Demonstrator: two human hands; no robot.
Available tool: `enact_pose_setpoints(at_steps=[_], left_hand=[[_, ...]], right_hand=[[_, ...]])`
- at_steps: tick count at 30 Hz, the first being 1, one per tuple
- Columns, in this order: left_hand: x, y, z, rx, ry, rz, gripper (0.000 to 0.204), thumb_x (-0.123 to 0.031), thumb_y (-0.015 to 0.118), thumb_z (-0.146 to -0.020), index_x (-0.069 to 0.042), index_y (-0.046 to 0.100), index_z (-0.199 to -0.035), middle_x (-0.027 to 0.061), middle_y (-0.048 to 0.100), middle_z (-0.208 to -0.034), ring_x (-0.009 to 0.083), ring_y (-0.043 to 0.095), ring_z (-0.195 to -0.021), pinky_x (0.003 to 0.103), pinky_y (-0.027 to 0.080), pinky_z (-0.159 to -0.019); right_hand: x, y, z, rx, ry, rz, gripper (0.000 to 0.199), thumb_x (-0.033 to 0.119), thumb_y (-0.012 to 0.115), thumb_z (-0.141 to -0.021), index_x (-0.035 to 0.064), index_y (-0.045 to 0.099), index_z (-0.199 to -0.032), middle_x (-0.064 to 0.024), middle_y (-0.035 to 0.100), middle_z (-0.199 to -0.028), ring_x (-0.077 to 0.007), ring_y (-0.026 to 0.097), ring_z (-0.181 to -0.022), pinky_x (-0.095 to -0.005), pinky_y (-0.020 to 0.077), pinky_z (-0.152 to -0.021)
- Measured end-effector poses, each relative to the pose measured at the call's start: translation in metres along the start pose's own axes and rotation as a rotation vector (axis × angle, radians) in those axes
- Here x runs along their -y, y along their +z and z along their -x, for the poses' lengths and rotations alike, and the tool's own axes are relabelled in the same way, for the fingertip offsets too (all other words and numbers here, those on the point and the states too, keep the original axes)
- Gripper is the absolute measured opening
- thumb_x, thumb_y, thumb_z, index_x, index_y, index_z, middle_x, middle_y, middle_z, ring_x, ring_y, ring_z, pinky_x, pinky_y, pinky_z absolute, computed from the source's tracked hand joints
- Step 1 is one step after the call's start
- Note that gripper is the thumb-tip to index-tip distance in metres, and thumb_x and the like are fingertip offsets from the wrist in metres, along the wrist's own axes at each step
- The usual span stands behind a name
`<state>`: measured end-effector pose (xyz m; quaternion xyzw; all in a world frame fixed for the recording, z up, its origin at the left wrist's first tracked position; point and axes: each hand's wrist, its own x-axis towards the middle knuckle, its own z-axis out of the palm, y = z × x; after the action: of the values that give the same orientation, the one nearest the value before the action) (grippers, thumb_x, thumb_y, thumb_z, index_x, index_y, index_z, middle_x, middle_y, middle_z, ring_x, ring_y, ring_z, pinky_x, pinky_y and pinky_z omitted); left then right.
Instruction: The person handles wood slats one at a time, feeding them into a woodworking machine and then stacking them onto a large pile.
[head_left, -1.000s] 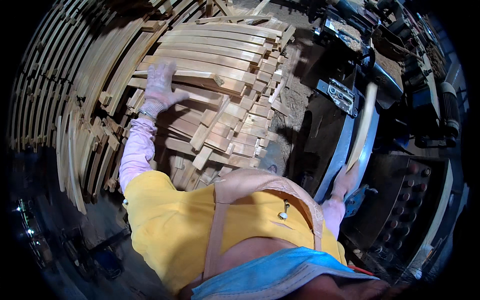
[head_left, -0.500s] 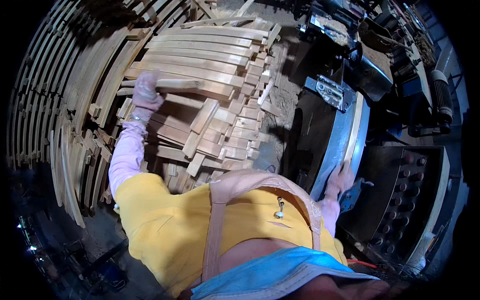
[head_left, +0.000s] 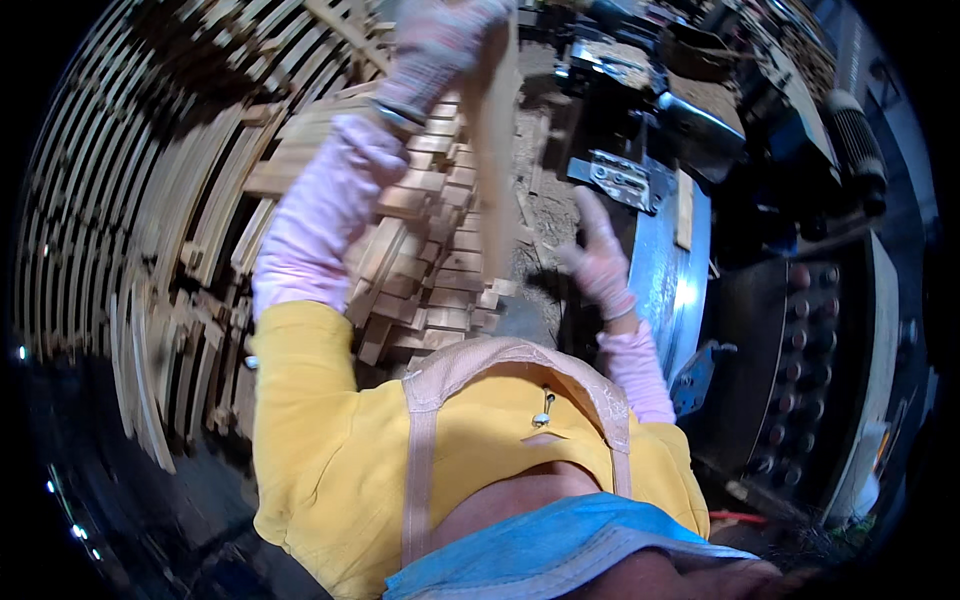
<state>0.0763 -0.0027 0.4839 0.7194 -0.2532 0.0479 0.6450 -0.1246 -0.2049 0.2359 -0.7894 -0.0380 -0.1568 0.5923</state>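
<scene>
My left hand [head_left: 445, 50], in a pale work glove, is raised at the top middle and closed round a wooden slat [head_left: 491, 170]. The slat hangs lengthwise toward me and is smeared by motion. Over by the machine's metal bed [head_left: 655, 290], my gloved right hand [head_left: 600, 262] has its fingers apart and nothing in it. Another wooden strip [head_left: 684, 210] lies on that bed, its far end close to the machine head. Beneath my left arm is a pile of stacked wooden slats [head_left: 440, 270], partly hidden by the arm and the held slat.
Racks of curved wooden strips [head_left: 90, 200] fill the left side. A metal guide bracket [head_left: 615, 178] sits beside the bed. To the right stands a dark box with rows of round knobs [head_left: 795, 370]. Shavings [head_left: 545, 215] cover the floor between pile and machine.
My left hand has lifted a slat from the pile and swung it up and right. My right hand has let go of the strip on the bed and moved left; that strip sits farther along.
</scene>
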Motion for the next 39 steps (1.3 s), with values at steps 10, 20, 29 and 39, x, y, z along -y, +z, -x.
enact_pose_setpoints(at_steps=[10, 20, 29, 39], left_hand=[[0.137, 0.222, 0.151, 0.730, -0.617, 0.284, 0.075, -0.033, 0.077, -0.084, 0.007, 0.050, -0.142, 0.0189, 0.071, -0.110, 0.0262, 0.070, -0.095, 0.035, 0.057, -0.085], [0.175, 0.118, 0.186, 0.535, -0.427, -0.172, 0.073, -0.037, 0.073, -0.088, 0.001, 0.052, -0.145, 0.0224, 0.062, -0.139, 0.0311, 0.062, -0.126, 0.038, 0.048, -0.109], [0.194, -0.087, 0.159, -0.006, 0.097, -0.736, 0.054, -0.019, 0.069, -0.088, -0.003, 0.058, -0.139, 0.0205, 0.067, -0.129, 0.0350, 0.065, -0.119, 0.041, 0.051, -0.106], [0.278, -0.268, 0.161, 0.165, -0.353, -1.554, 0.078, -0.026, 0.076, -0.074, -0.016, 0.051, -0.147, 0.0108, 0.046, -0.156, 0.0314, 0.039, -0.147, 0.048, 0.024, -0.124]], right_hand=[[0.029, -0.016, 0.269, -0.495, 0.973, 0.758, 0.083, 0.022, 0.079, -0.085, 0.0038, 0.041, -0.155, -0.0296, 0.057, -0.142, -0.0430, 0.053, -0.135, -0.0459, 0.0446, -0.111], [-0.091, -0.097, 0.148, -0.889, 0.697, 1.131, 0.062, 0.035, 0.070, -0.091, 0.0107, 0.050, -0.145, -0.0240, 0.069, -0.106, -0.0456, 0.064, -0.098, -0.0545, 0.0521, -0.084], [-0.094, -0.124, 0.052, -0.609, 0.726, 1.040, 0.054, 0.032, 0.066, -0.094, 0.0067, 0.055, -0.141, -0.0236, 0.069, -0.117, -0.0452, 0.065, -0.109, -0.0532, 0.0506, -0.095], [-0.024, -0.055, 0.347, -0.424, 0.745, 1.116, 0.047, 0.036, 0.055, -0.101, 0.0020, 0.066, -0.132, -0.0264, 0.069, -0.123, -0.0457, 0.065, -0.111, -0.0525, 0.0527, -0.092]])
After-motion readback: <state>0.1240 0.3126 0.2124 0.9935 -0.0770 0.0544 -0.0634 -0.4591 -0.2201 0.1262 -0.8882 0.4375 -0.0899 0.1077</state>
